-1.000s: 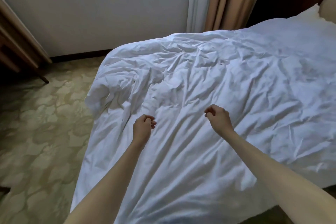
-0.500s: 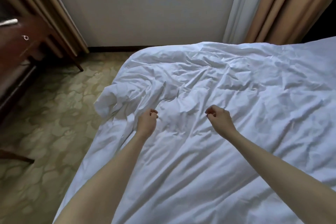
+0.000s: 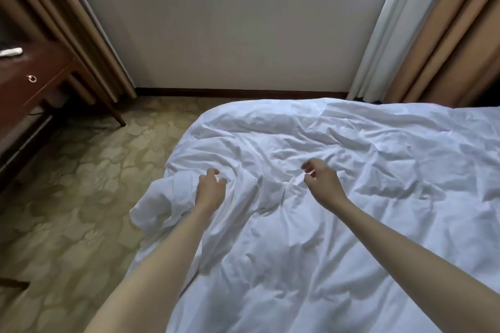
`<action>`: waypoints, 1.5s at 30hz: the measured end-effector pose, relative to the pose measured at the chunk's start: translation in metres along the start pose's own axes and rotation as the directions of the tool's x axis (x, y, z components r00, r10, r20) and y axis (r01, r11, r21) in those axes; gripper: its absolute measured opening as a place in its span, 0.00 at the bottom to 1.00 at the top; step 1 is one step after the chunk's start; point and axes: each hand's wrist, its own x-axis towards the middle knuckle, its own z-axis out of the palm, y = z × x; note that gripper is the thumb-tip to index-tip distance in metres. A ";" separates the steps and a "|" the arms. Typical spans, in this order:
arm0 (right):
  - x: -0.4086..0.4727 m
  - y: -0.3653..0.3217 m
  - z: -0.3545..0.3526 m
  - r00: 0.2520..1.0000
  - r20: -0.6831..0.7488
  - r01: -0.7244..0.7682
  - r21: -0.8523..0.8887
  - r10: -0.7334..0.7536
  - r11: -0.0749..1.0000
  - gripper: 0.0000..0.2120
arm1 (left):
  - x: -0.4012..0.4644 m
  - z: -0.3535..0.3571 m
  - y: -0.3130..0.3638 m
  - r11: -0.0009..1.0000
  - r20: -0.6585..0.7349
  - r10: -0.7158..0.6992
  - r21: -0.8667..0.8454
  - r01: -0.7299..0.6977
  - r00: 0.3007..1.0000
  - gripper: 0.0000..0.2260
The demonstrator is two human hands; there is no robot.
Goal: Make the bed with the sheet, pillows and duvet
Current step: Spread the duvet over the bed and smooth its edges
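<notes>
Bed (image 3: 405, 121): duvet (image 3: 365, 211) beneath both hands

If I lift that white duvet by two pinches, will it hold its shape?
Probably not. The duvet is creased all over and its corner is bunched, so it looks floppy. It puckers round both hands, so it would likely sag between them.

One duvet (image 3: 338, 197), two hands.
</notes>
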 end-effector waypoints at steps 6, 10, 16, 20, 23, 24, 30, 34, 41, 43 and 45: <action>0.128 0.017 0.043 0.995 0.103 0.030 -0.237 -0.006 0.971 0.24 | 0.127 0.037 -0.007 0.990 0.024 -0.125 0.069 0.123 0.992 0.26; 0.193 0.047 0.088 0.977 0.211 0.047 -0.405 0.043 0.913 0.33 | 0.201 0.079 -0.037 0.959 0.017 -0.212 0.196 0.204 0.977 0.33; 0.310 0.079 0.151 0.979 0.199 0.074 -0.567 0.049 0.820 0.48 | 0.290 0.157 -0.061 0.915 -0.059 -0.279 0.288 0.284 0.958 0.49; 0.369 0.109 0.192 0.978 0.194 0.193 -0.710 -0.075 0.677 0.57 | 0.311 0.210 -0.099 0.860 -0.278 -0.092 0.462 0.217 0.956 0.51; 0.395 0.115 0.215 0.971 0.184 0.236 -0.698 -0.149 0.676 0.61 | 0.324 0.214 -0.106 0.847 -0.399 -0.078 0.457 0.272 0.914 0.51; 0.403 0.114 0.218 0.973 0.181 0.228 -0.674 -0.142 0.703 0.61 | 0.325 0.213 -0.106 0.839 -0.437 -0.064 0.463 0.286 0.897 0.52; 0.408 0.118 0.223 0.979 0.121 0.203 -0.702 -0.166 0.682 0.20 | 0.321 0.192 -0.095 0.821 -0.483 -0.020 0.492 0.290 0.876 0.45; 0.382 0.113 0.218 0.969 0.237 0.210 -0.642 -0.070 0.737 0.12 | 0.324 0.165 -0.099 0.826 -0.308 -0.029 0.528 0.196 0.951 0.22; 0.322 0.099 0.186 0.941 0.333 0.163 -0.611 0.064 0.775 0.15 | 0.289 0.131 -0.096 0.931 -0.127 -0.149 0.317 0.182 0.981 0.10; 0.302 0.093 0.174 0.933 0.351 0.166 -0.625 0.085 0.763 0.18 | 0.271 0.122 -0.092 0.968 -0.162 -0.160 0.167 0.187 0.974 0.08; 0.282 0.091 0.162 0.918 0.377 0.170 -0.655 0.124 0.736 0.21 | 0.248 0.115 -0.085 0.983 -0.211 -0.182 -0.039 0.178 0.960 0.11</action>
